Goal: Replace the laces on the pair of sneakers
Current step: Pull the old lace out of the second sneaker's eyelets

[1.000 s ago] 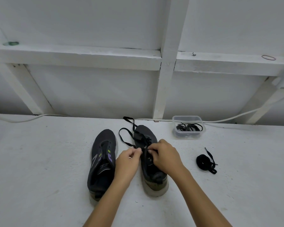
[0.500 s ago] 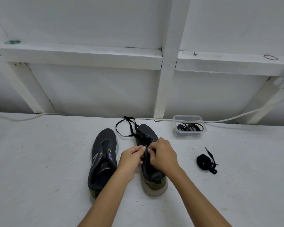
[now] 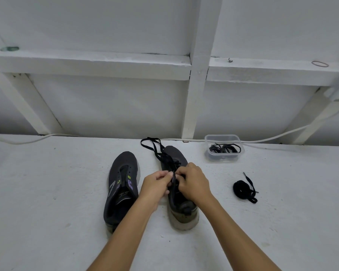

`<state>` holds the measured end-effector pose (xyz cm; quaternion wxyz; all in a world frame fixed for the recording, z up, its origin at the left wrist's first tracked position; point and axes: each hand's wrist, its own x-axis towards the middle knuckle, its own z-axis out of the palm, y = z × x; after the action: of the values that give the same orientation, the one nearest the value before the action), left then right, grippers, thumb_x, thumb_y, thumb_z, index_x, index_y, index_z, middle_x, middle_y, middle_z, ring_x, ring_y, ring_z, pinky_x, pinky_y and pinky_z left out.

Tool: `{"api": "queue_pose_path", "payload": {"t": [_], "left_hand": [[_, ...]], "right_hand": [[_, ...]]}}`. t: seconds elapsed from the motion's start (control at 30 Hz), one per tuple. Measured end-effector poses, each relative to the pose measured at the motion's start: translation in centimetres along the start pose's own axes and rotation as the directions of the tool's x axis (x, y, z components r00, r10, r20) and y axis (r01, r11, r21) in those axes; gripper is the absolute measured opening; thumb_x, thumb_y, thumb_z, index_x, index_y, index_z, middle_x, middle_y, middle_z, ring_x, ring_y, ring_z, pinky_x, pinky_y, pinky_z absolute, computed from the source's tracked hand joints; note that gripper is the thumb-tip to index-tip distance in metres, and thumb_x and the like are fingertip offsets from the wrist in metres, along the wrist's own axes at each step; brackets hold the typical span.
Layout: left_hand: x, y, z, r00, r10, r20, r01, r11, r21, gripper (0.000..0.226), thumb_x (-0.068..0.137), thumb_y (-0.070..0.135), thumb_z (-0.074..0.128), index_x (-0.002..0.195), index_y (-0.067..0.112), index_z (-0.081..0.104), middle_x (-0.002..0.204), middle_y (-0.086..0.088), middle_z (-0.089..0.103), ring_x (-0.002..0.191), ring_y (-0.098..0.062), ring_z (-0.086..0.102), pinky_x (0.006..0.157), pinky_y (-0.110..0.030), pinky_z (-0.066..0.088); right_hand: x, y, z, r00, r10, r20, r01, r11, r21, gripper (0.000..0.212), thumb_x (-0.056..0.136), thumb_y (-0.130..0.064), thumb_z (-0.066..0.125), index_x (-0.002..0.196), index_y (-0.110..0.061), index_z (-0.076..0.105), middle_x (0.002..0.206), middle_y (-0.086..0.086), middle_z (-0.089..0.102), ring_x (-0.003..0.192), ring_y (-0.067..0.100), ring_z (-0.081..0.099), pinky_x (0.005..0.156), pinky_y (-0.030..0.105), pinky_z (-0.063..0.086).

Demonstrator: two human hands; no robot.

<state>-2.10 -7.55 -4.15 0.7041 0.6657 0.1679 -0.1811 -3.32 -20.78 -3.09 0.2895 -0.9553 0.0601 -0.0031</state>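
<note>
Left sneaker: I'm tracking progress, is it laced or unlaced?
Unlaced: the left sneaker shows bare eyelets and an open tongue, with no lace through it.

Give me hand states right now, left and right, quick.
Left hand: closed, pinching the flat black lace over the right-side dark grey sneaker.
Right hand: closed, fingers curled on the same lace at the eyelets.

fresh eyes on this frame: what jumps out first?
Both hands meet over the right sneaker at centre: the left hand and right hand pinch its black lace, whose loose loops trail past the toe. Beside it on the left lies the other sneaker with no lace. To the right lie a coiled black lace on the table and a clear plastic tub holding more laces by the wall.
</note>
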Motion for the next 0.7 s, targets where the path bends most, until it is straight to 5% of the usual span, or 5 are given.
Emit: {"api": "queue_pose_path", "payload": {"t": [0.3,0.43,0.53,0.7], "left_hand": [[0.1,-0.5,0.0,0.999,0.022,-0.042,-0.023,1.0,-0.016,0.01,0.096,0.021,0.066,0.1,0.018,0.075,0.093,-0.001,0.077,0.084,-0.01,0.068,0.059,-0.017,0.05],[0.0,-0.6,0.1,0.989,0.115,-0.093,-0.107,0.99,0.089,0.011,0.098,0.022,0.064,0.098,0.019,0.074,0.09,0.003,0.077,0.084,-0.007,0.072,0.066,-0.016,0.049],[-0.2,-0.7,0.2,0.979,0.177,-0.1,-0.158,0.972,0.171,0.011,0.099,0.021,0.061,0.095,0.018,0.072,0.087,0.006,0.075,0.069,0.006,0.068,0.056,-0.005,0.044],[-0.3,-0.7,0.1,0.97,0.22,-0.1,-0.186,0.943,0.276,0.012,0.101,0.025,0.057,0.095,0.019,0.066,0.086,0.005,0.073,0.066,0.011,0.064,0.055,-0.005,0.043]], "right_hand": [[-0.1,0.2,-0.3,0.998,-0.052,0.022,0.051,0.998,0.029,0.018,0.098,-0.029,0.061,0.107,-0.027,0.076,0.098,-0.004,0.05,0.098,0.018,0.056,0.075,0.025,0.037],[0.0,0.7,-1.0,0.994,-0.093,0.051,0.089,0.993,0.075,0.018,0.097,-0.03,0.061,0.108,-0.028,0.076,0.097,-0.005,0.052,0.094,0.016,0.055,0.077,0.023,0.036],[0.0,0.8,-0.7,0.996,-0.081,0.023,0.08,0.996,0.039,0.018,0.098,-0.032,0.06,0.107,-0.027,0.074,0.101,-0.004,0.055,0.095,0.016,0.057,0.075,0.025,0.038],[-0.2,0.7,0.0,0.998,-0.067,-0.004,0.067,0.997,0.026,0.015,0.097,-0.038,0.06,0.104,-0.034,0.074,0.095,-0.011,0.05,0.087,0.01,0.051,0.063,0.023,0.035]]}}
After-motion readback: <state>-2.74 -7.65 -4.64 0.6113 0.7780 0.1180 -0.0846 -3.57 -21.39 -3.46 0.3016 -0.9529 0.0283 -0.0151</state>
